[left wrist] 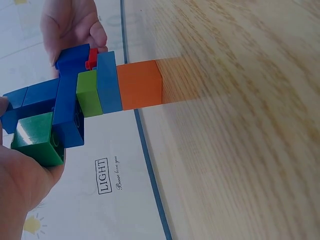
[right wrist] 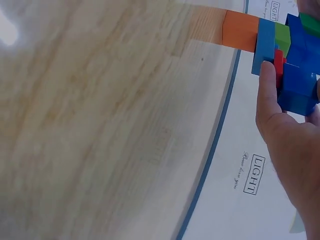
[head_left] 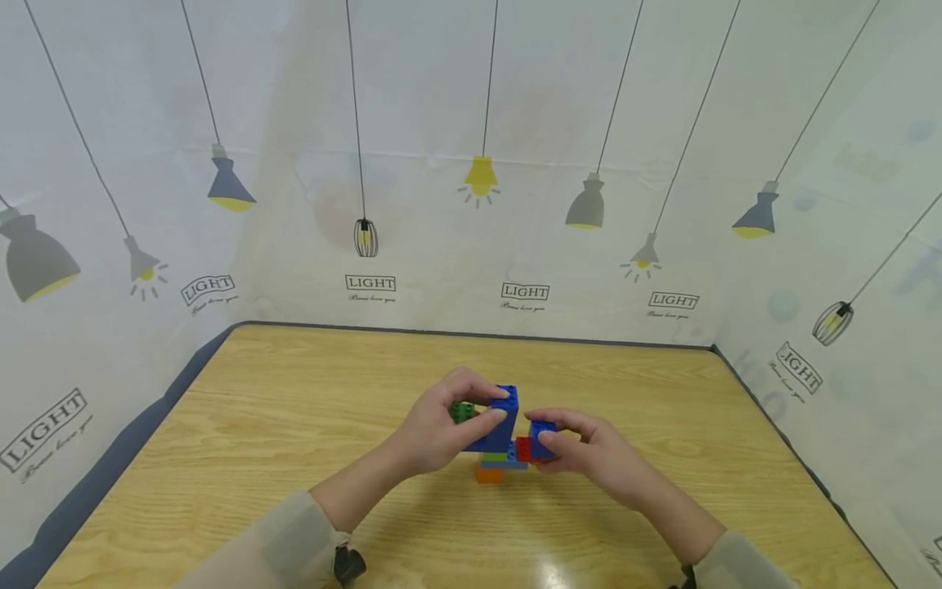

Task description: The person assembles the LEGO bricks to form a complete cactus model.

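Observation:
A toy-brick build stands on the wooden table, with an orange brick [left wrist: 140, 85] at its base. Above that come a light blue brick [left wrist: 108, 82] and a lime green brick [left wrist: 89, 94], then dark blue bricks [head_left: 504, 427] stacked on top. A dark green brick [left wrist: 34, 132] sits on the left part of the build. My left hand [head_left: 434, 425] grips the upper dark blue bricks between thumb and fingers. On the other side, my right hand [head_left: 607, 462] pinches a blue brick [right wrist: 298, 90] above a red brick [head_left: 523, 448] on the light blue one.
The wood-grain table [head_left: 294, 393] has a dark edge strip [head_left: 471, 333] along the back. Behind it and at both sides hangs a pale sheet [head_left: 427, 106] printed with lamps. Grey sleeves [head_left: 283, 540] and dark wrist straps [head_left: 349, 564] reach over the front of the table.

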### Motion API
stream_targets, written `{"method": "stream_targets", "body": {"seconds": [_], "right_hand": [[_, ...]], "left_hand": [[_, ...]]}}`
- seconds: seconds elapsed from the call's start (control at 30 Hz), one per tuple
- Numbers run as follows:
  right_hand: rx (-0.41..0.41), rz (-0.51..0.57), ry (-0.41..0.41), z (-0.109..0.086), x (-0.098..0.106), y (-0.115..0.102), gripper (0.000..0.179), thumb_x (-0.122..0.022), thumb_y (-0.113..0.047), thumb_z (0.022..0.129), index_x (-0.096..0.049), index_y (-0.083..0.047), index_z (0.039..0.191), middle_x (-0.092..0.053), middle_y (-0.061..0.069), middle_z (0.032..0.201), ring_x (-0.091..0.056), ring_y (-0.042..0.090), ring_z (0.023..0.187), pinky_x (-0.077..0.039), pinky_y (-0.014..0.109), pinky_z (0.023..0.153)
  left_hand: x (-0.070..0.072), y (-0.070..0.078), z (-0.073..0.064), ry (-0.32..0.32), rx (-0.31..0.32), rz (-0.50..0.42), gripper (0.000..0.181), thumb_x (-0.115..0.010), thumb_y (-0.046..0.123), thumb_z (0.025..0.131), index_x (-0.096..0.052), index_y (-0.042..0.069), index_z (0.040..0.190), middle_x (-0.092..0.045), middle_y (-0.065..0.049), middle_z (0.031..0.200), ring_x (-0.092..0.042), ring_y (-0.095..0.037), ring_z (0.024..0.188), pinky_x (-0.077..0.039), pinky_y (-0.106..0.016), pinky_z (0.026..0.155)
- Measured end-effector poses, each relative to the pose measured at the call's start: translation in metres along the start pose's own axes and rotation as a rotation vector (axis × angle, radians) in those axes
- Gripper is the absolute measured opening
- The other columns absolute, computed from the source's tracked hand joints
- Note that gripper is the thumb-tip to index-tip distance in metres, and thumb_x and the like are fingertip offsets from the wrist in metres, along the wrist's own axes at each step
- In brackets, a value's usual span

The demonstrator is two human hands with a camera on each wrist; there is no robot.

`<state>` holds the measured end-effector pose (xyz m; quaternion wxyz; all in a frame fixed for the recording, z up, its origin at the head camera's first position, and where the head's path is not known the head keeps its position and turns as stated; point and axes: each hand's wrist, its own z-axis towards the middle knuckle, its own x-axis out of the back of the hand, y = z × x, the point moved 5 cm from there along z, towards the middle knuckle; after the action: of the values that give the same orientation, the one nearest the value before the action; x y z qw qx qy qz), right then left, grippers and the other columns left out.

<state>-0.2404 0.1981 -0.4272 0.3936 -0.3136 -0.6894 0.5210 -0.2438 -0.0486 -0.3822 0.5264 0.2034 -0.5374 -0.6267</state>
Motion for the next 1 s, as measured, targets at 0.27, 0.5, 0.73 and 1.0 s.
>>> {"method": "stream_targets", "body": {"seconds": [0.27,0.5,0.73,1.0], "right_hand": [[-0.025,0.132,-0.005,0.0009,-0.0001,0.0046,0.057,-0.064,-0.03,0.113,-0.05,-0.004,0.162,-0.043,0.034,0.165,-0.073,0.03,0.12,-0.064,0.041,0.104],[-0.028,0.148,-0.006,0.0017,-0.0011,0.0031,0.059,-0.064,-0.029,0.113,-0.048,-0.001,0.162,-0.039,0.034,0.167,-0.073,0.029,0.121,-0.064,0.039,0.104],[-0.029,0.152,-0.001,0.001,-0.0015,0.0018,0.057,-0.064,-0.028,0.113,-0.05,-0.002,0.162,-0.038,0.034,0.168,-0.073,0.029,0.12,-0.064,0.039,0.104],[-0.02,0.165,-0.01,0.0003,-0.002,0.0023,0.055,-0.065,-0.027,0.113,-0.051,-0.003,0.161,-0.052,0.028,0.153,-0.073,0.029,0.118,-0.064,0.038,0.103]], "left_hand": [[-0.0003,0.0009,-0.0001,-0.004,0.005,0.01,0.02,-0.073,0.019,0.107,-0.075,0.019,0.127,-0.066,-0.005,0.13,-0.069,-0.024,0.125,-0.063,-0.03,0.096],[0.0002,0.0011,0.0003,-0.002,0.009,0.011,0.02,-0.073,0.02,0.107,-0.074,0.02,0.127,-0.066,-0.005,0.131,-0.069,-0.025,0.126,-0.064,-0.031,0.095],[0.0002,0.0001,0.0005,0.002,-0.002,0.018,0.02,-0.073,0.021,0.107,-0.074,0.02,0.127,-0.066,-0.004,0.13,-0.069,-0.025,0.125,-0.063,-0.029,0.094],[-0.0003,0.0005,-0.0002,-0.001,0.002,0.004,0.02,-0.074,0.019,0.107,-0.074,0.019,0.126,-0.066,-0.005,0.129,-0.069,-0.025,0.125,-0.064,-0.03,0.095]]}}
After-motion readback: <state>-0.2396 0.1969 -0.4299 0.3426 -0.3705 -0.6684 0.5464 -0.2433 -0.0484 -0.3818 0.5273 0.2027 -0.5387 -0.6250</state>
